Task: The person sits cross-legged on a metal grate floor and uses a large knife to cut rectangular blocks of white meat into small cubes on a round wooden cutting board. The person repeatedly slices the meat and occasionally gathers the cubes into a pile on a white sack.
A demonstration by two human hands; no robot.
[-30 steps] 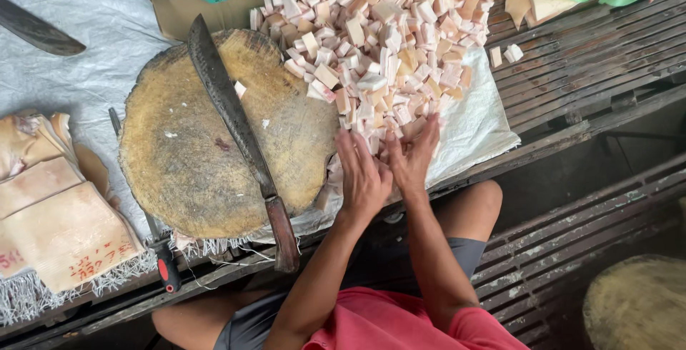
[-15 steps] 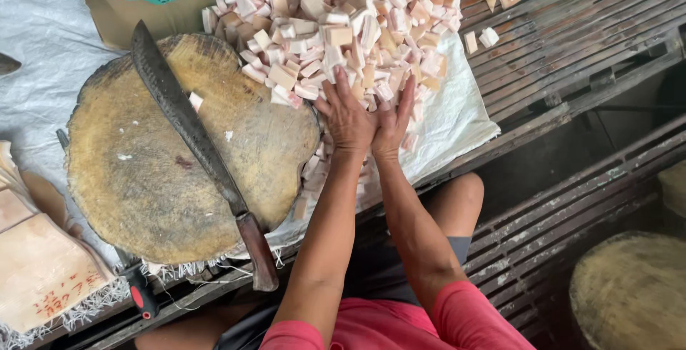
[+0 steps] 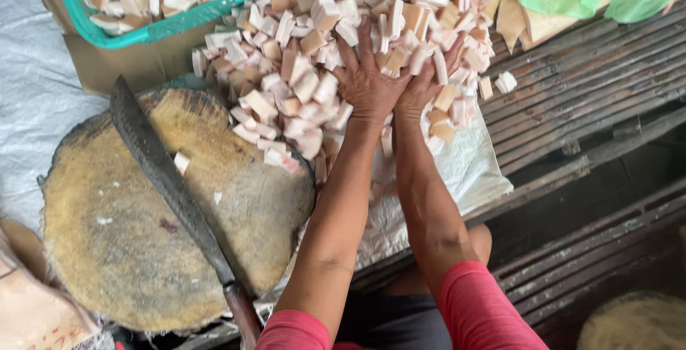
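Fingertips of the left hand [image 3: 368, 78] and the right hand [image 3: 421, 85] buried in the heap of pale pink-and-white cut cubes [image 3: 336, 28], so grip not to be told. Heap itself cut off by the top edge. Turquoise plastic basket [image 3: 153, 30] shown only in its lower part. Wooden handle of the long dark blade [image 3: 164, 178] running out at the bottom edge. Round straw-coloured object [image 3: 636, 325] cropped at the bottom right corner, kind unclear.

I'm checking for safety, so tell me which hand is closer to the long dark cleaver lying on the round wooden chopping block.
Left. The left hand rests on the pile of pale cut cubes, right of the long dark cleaver. The right hand lies beside it, farther right.
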